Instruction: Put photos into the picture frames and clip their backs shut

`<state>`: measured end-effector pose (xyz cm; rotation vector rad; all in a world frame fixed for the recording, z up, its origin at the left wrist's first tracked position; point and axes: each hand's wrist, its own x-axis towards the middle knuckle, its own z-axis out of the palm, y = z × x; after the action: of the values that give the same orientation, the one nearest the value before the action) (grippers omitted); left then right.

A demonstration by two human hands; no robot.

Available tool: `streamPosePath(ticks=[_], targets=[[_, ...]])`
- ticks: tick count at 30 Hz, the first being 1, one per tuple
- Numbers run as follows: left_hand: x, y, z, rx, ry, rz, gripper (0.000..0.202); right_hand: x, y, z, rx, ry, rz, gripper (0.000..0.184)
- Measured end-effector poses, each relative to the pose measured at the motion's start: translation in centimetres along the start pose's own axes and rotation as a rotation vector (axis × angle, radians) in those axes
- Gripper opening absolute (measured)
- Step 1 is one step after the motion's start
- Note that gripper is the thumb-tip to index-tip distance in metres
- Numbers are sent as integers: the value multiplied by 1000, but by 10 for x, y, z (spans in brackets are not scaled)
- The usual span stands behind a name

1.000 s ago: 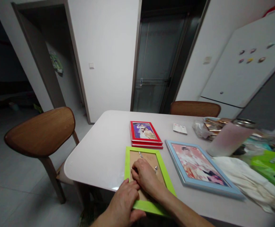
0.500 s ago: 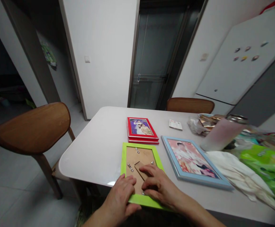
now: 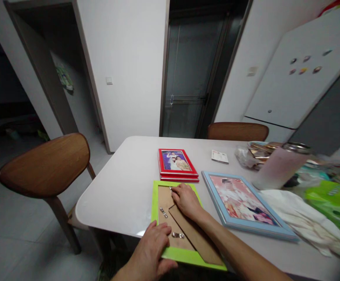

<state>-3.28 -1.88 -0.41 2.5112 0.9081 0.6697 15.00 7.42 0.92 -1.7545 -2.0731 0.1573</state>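
A lime-green picture frame [image 3: 157,193] lies face down on the white table [image 3: 123,187], its brown backing board and prop stand showing. My left hand [image 3: 152,249] presses flat on the frame's near left corner, fingers apart. My right hand [image 3: 187,200] reaches to the frame's far edge, fingertips curled at a small metal clip near the top of the backing board. A red frame [image 3: 177,164] lies just beyond, stacked on another red one. A larger blue frame [image 3: 246,203] with a photo lies to the right.
A pink tumbler [image 3: 278,168], white cloth [image 3: 301,216], green packet [image 3: 333,203] and cluttered bags crowd the table's right side. A small card [image 3: 219,156] lies behind. Wooden chairs stand at the left [image 3: 43,164] and far side [image 3: 237,131]. A fridge [image 3: 298,78] stands at right.
My right hand moved from the frame's near edge up to its far edge. The left hand stayed on the near corner. The camera view shifted slightly.
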Motion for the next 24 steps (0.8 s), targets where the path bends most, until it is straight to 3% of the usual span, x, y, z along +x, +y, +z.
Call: streamPosePath(ticks=[4, 7, 10, 13, 15, 18, 21, 24], targets=[[1, 0, -1, 4, -33, -13, 36, 7, -3, 11, -34, 17, 31, 27], [1, 1, -3, -3, -48, -16, 35, 0, -7, 3, -43, 5, 25, 28], [3, 2, -4, -12, -58, -27, 34, -20, -10, -16, -23, -2, -8, 34], [5, 1, -3, -45, -31, -50, 30, -49, -9, -32, 13, -124, -30, 37], [7, -1, -2, -69, -10, -60, 28, -64, -7, -36, 24, -204, -24, 42], [9, -1, 0, -113, 5, -75, 28, -73, -5, -36, 56, -179, -20, 46], [12, 1, -1, -233, 86, -144, 39, -67, -5, -41, 77, -151, -35, 40], [19, 5, -4, -401, 248, -277, 46, -60, -11, -55, 57, -135, -44, 32]])
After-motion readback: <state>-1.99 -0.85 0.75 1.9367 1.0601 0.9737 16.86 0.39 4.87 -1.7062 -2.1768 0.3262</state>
